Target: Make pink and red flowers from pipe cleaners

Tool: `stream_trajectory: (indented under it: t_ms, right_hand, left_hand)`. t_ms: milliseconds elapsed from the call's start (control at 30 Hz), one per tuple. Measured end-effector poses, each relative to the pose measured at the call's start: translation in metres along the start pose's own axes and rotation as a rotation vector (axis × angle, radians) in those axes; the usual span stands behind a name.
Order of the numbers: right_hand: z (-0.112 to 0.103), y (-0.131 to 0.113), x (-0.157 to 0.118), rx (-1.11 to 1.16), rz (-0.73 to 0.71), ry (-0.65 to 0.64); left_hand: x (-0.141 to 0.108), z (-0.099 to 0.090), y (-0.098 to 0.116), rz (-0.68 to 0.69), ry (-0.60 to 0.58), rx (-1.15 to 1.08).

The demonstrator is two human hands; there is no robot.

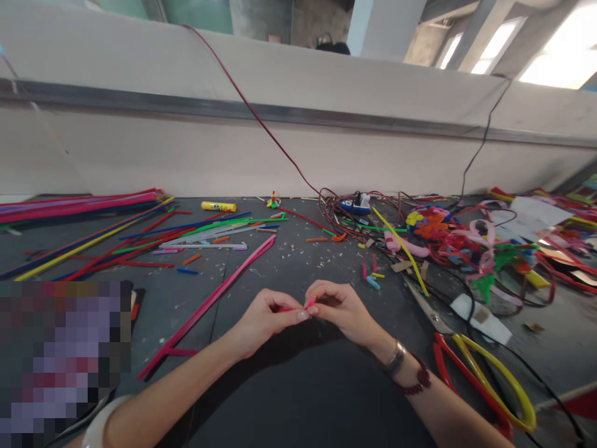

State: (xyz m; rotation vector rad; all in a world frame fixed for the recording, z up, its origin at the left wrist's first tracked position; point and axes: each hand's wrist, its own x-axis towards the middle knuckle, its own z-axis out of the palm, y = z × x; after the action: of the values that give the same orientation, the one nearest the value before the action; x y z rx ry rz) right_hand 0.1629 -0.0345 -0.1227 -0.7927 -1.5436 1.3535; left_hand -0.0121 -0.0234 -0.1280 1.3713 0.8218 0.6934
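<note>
Two hands (268,316), one pair of scissors (437,320), one yellow tube (218,206), two right-wrist bracelets (397,357), many pipe cleaners (93,205)

The held strip (310,304) is pink, the tabletop (280,270) dark grey.

You hold a pink chenille stem (310,304) with a matt, fuzzy pile. To your right, the scissors (437,323) show smooth metal blades (426,309) with a dull sheen; their handles (461,343) appear to be glossy plastic. Your bracelet (397,356) is shiny metal. The glue stick (218,206) has a smooth, plastic-looking barrel. Your dark tabletop (280,264) is matt and flecked. Beyond it, the white sheet (541,214) looks like matt paper; the pale wall (140,146) is smooth and matt.
</note>
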Motion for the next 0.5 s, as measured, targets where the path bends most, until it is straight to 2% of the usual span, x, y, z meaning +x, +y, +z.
stream_trajectory:
  t_ms: [100,200,267,300,367,500]
  right_hand:
    - [0.001,0.005,0.0,-0.004,0.068,0.032]
    - [0.004,0.01,0.001,-0.024,0.11,0.072]
    - [0.007,0.013,0.003,-0.045,0.132,0.128]
    - [0.008,0.014,0.003,-0.053,0.146,0.156]
    - [0.01,0.014,0.005,-0.051,0.181,0.197]
    - [0.006,0.012,0.006,-0.007,0.19,0.215]
  left_hand:
    - [-0.002,0.002,-0.001,0.188,0.153,0.377]
    - [-0.006,0.005,-0.004,0.439,0.242,0.728]
    - [-0.008,0.006,-0.006,0.584,0.277,0.877]
    - [-0.008,0.006,-0.006,0.614,0.29,0.902]
    - [-0.007,0.006,-0.005,0.579,0.308,0.856]
    - [-0.002,0.004,-0.003,0.326,0.296,0.592]
